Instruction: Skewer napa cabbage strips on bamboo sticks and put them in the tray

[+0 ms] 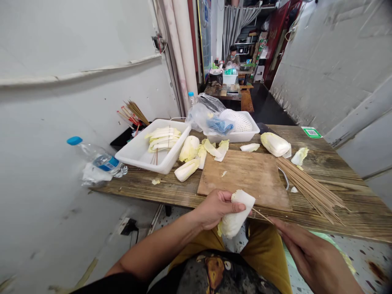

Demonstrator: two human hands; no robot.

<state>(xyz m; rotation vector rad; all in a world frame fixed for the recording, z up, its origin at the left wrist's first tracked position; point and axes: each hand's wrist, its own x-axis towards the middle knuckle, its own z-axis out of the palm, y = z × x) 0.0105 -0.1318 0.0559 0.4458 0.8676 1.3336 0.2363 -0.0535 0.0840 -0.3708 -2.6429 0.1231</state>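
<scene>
Nearest the camera, just off the table's front edge and above the lap, the left hand (214,210) is closed around a folded piece of napa cabbage (235,214), thumb on top and fingers curled beneath, while the right hand (301,245) pinches the end of a thin bamboo skewer (261,216) whose tip meets the cabbage's side. The piece looks light and crisp along its white rib, softer and floppier at the yellow leafy edge; it probably snaps or splits if squeezed hard, and its damp surface could slide, so the firm rib seems the sounder place to grip and to pierce. Just beyond lies a wooden cutting board (245,177) on the plank table (337,163), with a sheaf of loose skewers (309,188) fanned to the right. Farther back, cut cabbage chunks (190,157) sit beside a white tray (134,155) holding finished sticks, and a water bottle (98,159) lies at the left.
</scene>
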